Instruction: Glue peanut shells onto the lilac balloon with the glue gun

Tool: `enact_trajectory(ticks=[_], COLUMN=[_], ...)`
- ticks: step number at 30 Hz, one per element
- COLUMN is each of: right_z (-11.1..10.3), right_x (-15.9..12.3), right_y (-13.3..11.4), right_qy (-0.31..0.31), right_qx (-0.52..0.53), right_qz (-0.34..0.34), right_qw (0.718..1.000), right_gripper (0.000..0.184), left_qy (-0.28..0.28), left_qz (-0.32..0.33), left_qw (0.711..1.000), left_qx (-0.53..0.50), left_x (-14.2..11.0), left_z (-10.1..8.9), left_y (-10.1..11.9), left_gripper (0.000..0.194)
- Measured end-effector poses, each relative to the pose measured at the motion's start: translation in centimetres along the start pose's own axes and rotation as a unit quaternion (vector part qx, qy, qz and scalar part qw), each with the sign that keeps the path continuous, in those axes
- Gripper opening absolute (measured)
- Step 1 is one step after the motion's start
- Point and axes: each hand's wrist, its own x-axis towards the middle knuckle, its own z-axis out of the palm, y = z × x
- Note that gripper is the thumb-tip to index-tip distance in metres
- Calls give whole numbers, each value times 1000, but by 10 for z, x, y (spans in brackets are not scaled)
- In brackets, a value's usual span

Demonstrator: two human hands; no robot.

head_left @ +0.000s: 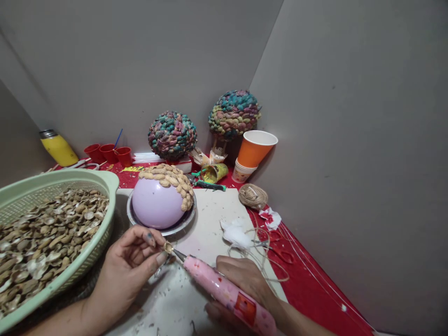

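Note:
Between thumb and forefinger, my left hand [131,263] pinches a small peanut shell [168,247]. A pink glue gun [220,284] is gripped in my right hand [245,280], its metal nozzle at the shell. Just beyond my hands a lilac balloon [157,203] rests in a shallow metal bowl [175,229]. Peanut shells [171,177] cover its top and right side; its front is bare. Left of my left hand stands a green plastic basket [114,196] heaped with loose shell halves [45,238].
Two coloured shell-covered balls [172,135] stand at the back. Red cups [123,156], a yellow bottle [60,149], and stacked paper cups [248,156] line the wall. Twine [254,196], tissue [236,232], red-handled scissors [283,254] and green-handled pliers [210,185] lie on the right side and behind the bowl.

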Motion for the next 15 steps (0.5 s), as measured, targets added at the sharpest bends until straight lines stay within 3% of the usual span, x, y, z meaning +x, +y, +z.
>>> enact_trajectory(ticks=[15], right_z=[7], right_x=[-8], right_y=[7], right_qy=[-15], right_qx=[20], right_qz=[-8], right_qw=[1000], right_gripper=[65], left_qy=[4], left_qz=[7], left_qw=[1000], left_qx=[-3], left_x=[1], left_z=[4], left_y=[3], left_gripper=[22])
